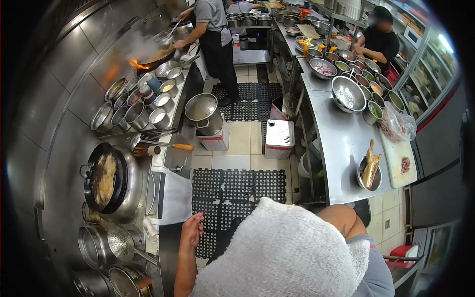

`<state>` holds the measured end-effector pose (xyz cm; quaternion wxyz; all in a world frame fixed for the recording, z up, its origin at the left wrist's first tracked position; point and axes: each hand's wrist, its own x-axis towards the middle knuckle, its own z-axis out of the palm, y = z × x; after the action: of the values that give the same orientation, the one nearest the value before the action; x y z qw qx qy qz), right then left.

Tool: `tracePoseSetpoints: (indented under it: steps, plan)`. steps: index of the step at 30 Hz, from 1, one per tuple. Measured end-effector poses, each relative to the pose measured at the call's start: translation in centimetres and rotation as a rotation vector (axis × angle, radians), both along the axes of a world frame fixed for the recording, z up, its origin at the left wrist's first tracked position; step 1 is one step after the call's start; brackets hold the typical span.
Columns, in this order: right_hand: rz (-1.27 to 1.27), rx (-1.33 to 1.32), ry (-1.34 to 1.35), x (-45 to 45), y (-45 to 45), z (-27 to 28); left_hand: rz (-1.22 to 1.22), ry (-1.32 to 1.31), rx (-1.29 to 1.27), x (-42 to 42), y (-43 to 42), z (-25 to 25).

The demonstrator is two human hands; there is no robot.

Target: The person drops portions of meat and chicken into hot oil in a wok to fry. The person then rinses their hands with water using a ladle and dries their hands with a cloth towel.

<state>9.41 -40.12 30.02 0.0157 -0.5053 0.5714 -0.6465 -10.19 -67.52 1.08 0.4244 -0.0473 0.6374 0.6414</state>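
My left hand (193, 228) is beside the stove counter's front edge, just below the white cloth (174, 194) hanging there. Its fingers are loosely curled, and nothing shows in them. A large white towel (292, 252) fills the bottom middle, close to the camera. My right arm is bent at the towel's right side; the hand itself is out of sight, so whether it holds the towel cannot be told. Left of my left hand sits a wok (105, 178) with browned food in dark oil. A perforated skimmer (121, 242) lies below it, and a ladle with an orange handle (168, 144) above.
A co-worker (213, 39) works a flaming wok (158, 57) farther along the stove; another person (378, 42) stands behind the right counter. A steel pot (204, 113) sits on a tin. The right counter bears a bowl with poultry (370, 171) and a cutting board (398, 153). Black mats (237, 185) cover the floor.
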Motion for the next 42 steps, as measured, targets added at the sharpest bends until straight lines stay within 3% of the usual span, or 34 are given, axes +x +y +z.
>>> tracePoseSetpoints:
  steps: [5, 7, 12, 29, 32, 42]
  plan:
    - [0.022, -0.013, -0.01, 0.1, 0.1, 0.0, 0.031, 0.0, -0.017, 0.6, 0.6, 1.2]
    - [0.033, -0.001, -0.004, 0.1, -0.1, 0.1, -0.06, 0.12, -0.032, 0.4, 0.7, 1.2]
    - [0.006, -0.011, -0.004, 0.2, -0.2, 0.0, 0.035, 0.01, -0.047, 0.3, 0.7, 0.9]
    - [0.045, -0.004, -0.013, 0.2, -0.2, 0.0, 0.009, 0.073, -0.081, 0.7, 0.7, 1.9]
    - [0.043, 0.002, -0.01, 0.3, -0.3, 0.0, 0.015, 0.121, -0.033, 0.5, 0.0, 0.2]
    - [0.033, -0.025, -0.004, 0.7, -0.1, 0.3, 0.045, 0.049, -0.047, 1.2, 0.4, 1.3]
